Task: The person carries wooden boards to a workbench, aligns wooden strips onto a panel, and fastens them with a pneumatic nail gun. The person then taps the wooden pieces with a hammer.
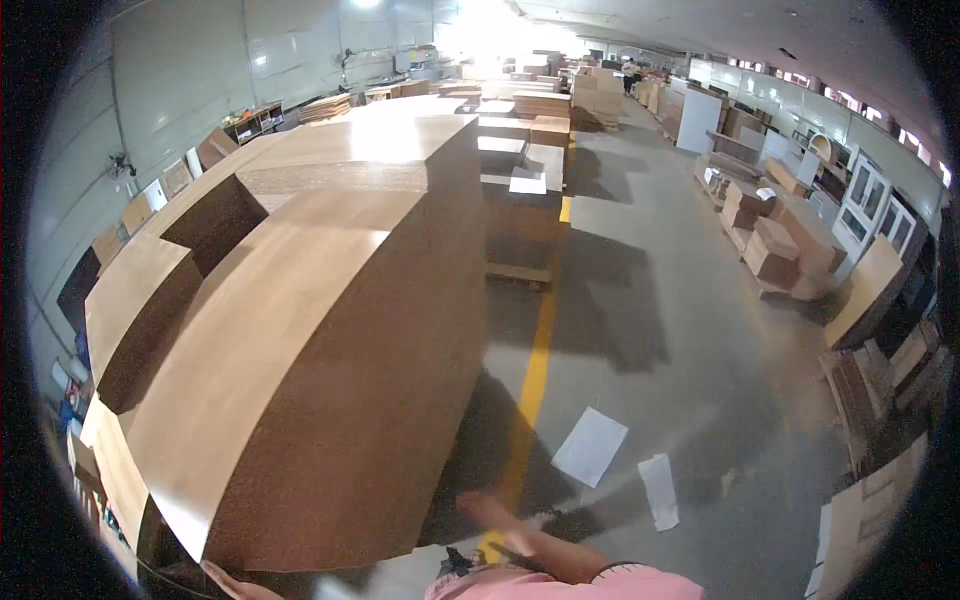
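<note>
A tall stack of thin brown wood boards [340,430] fills the left and middle of the view, its layered side facing the aisle. My left hand [238,586] is at the stack's near bottom corner, close to or touching the board edge; its fingers look stretched out, and the rest is cut off by the lower edge. My right hand [487,512] hangs in front of my body to the right of the stack, over the yellow floor line [535,375]. Motion blurs its fingers, and I see nothing held in it. A pink sleeve or shirt shows below it.
Two white paper sheets [590,447] lie on the grey floor to the right. More board stacks [520,215] stand along the line ahead. Cartons [775,250], loose panels [868,292] and white framed doors [865,205] line the right side. A distant person [629,72] is in the aisle.
</note>
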Demonstrator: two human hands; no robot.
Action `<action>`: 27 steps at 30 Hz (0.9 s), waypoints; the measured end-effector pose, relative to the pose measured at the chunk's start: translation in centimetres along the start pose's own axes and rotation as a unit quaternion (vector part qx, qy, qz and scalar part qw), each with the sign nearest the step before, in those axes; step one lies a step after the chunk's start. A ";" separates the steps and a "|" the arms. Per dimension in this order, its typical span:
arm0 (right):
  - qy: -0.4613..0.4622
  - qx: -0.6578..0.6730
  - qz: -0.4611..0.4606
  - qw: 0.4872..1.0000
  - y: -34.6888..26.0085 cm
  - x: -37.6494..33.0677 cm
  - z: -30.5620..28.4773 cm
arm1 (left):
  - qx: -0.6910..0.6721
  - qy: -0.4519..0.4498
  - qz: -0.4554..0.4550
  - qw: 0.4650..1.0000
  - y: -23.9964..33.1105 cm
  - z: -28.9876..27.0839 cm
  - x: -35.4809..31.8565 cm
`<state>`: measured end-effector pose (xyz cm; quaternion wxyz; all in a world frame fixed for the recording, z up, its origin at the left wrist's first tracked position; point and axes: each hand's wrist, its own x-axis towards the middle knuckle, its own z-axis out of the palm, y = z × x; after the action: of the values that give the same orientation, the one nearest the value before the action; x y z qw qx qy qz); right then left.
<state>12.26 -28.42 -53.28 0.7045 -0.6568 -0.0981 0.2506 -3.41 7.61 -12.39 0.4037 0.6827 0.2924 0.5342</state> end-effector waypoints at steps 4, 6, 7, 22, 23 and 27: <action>-0.083 0.213 0.081 0.970 -5.9 -1.2 -1.8 | 0.101 0.095 -0.005 0.990 -2.3 -0.7 2.1; -0.074 -0.093 -0.003 0.993 -4.4 -2.4 -5.1 | 0.048 0.127 0.003 0.991 -6.0 -2.9 4.1; -0.077 0.040 0.130 0.988 -1.7 -2.2 -8.6 | 0.018 0.128 0.002 0.992 -7.0 -2.1 4.7; 0.028 0.019 -0.059 0.998 -21.9 21.5 -11.5 | -0.144 0.109 -0.116 0.977 10.7 -0.3 -12.7; 0.099 -0.009 -0.203 0.974 -24.0 27.4 -19.3 | -0.218 0.049 -0.121 0.967 9.6 1.3 -12.0; 0.272 0.041 -0.379 0.884 -45.5 27.9 -8.3 | -0.115 -0.026 -0.222 0.968 8.4 -2.0 -8.7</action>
<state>50.24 -22.82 -15.27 0.7709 -0.5825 -0.1336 -0.2201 -7.86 -3.37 -9.23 0.5954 0.5637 0.3623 0.4432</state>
